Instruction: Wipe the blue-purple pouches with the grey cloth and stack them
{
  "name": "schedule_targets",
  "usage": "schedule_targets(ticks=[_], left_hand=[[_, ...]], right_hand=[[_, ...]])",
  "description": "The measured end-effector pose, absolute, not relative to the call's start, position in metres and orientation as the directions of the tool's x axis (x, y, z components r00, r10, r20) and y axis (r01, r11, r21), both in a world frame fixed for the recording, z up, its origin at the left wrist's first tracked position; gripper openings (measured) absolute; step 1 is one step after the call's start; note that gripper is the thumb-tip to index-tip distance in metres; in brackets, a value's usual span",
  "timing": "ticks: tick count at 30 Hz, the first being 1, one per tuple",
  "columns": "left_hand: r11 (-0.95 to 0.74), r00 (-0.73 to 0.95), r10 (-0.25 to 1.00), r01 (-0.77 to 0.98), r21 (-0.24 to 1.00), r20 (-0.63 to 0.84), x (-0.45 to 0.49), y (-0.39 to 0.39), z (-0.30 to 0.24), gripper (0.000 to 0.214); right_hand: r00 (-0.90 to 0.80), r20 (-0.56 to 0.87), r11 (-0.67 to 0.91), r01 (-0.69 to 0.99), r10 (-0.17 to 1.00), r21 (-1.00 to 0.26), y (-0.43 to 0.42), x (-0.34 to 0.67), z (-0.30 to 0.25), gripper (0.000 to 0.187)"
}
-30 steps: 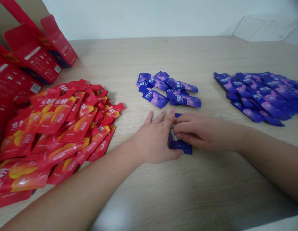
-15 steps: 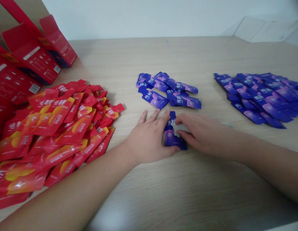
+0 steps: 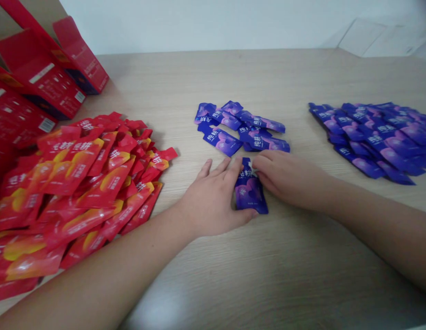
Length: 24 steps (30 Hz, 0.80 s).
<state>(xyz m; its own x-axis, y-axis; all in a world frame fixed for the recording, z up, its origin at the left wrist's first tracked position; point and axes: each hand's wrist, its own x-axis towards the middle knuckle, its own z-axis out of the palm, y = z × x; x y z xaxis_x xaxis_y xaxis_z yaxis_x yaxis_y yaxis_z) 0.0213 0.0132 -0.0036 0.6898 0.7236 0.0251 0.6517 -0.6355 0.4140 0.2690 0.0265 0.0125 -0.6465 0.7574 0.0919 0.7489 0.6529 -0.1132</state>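
Note:
A single purple sachet [image 3: 249, 192] with white lettering and pink shapes lies upright in front of me on the table. My left hand [image 3: 213, 199] rests flat at its left side, fingers spread. Its index fingertip is by the sachet's top and its thumb touches the bottom edge. At the upper right edge, my right hand [image 3: 284, 176] is closed in a pinch. A small bit of thin whitish material [image 3: 254, 171], perhaps a wipe, shows at those fingertips; the rest is hidden in the hand. Just beyond lies a small group of purple sachets [image 3: 221, 140].
A large heap of red sachets [image 3: 85, 165] spreads on the left, partly beside my left forearm. Behind it stand red cartons [image 3: 56, 87] with raised flaps. Another pile of purple sachets [image 3: 374, 133] lies at right on the wooden table [image 3: 185, 275]. A white wall bounds the back.
My right hand has moved up along the sachet to its upper right edge. The whitish material has drawn off the sachet's middle, which now shows. My left hand stays in place.

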Motion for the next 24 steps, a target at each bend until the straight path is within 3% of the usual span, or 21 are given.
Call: schedule_targets(ticks=[2, 5, 9, 16, 19, 24], left_hand=[[-0.631, 0.687, 0.726, 0.654, 0.417, 0.021, 0.021, 0.013, -0.003, 0.119], [-0.636, 0.689, 0.724, 0.651, 0.414, 0.030, 0.021, 0.014, -0.005, 0.118], [-0.640, 0.695, 0.719, 0.646, 0.416, 0.026, 0.019, 0.013, -0.007, 0.114], [-0.638, 0.704, 0.710, 0.626, 0.448, 0.027, 0.021, 0.014, -0.004, 0.107], [-0.638, 0.703, 0.711, 0.636, 0.434, 0.017, 0.022, 0.015, -0.004, 0.109], [-0.650, 0.710, 0.704, 0.634, 0.419, 0.017, 0.021, 0.015, -0.004, 0.112]], right_hand=[[-0.618, 0.143, 0.633, 0.766, 0.773, -0.111, 0.029, 0.269, 0.013, 0.010], [-0.650, 0.177, 0.673, 0.707, 0.740, -0.217, 0.021, 0.266, 0.019, 0.010], [-0.789, 0.090, 0.763, 0.548, 0.607, -0.342, 0.003, 0.256, 0.026, 0.012], [-0.888, 0.086, 0.882, 0.429, 0.451, -0.193, 0.008, 0.249, 0.020, 0.012], [-0.856, 0.124, 0.862, 0.484, 0.502, -0.148, 0.020, 0.251, 0.016, 0.012], [-0.690, 0.151, 0.706, 0.700, 0.708, -0.111, 0.044, 0.263, 0.003, 0.012]])
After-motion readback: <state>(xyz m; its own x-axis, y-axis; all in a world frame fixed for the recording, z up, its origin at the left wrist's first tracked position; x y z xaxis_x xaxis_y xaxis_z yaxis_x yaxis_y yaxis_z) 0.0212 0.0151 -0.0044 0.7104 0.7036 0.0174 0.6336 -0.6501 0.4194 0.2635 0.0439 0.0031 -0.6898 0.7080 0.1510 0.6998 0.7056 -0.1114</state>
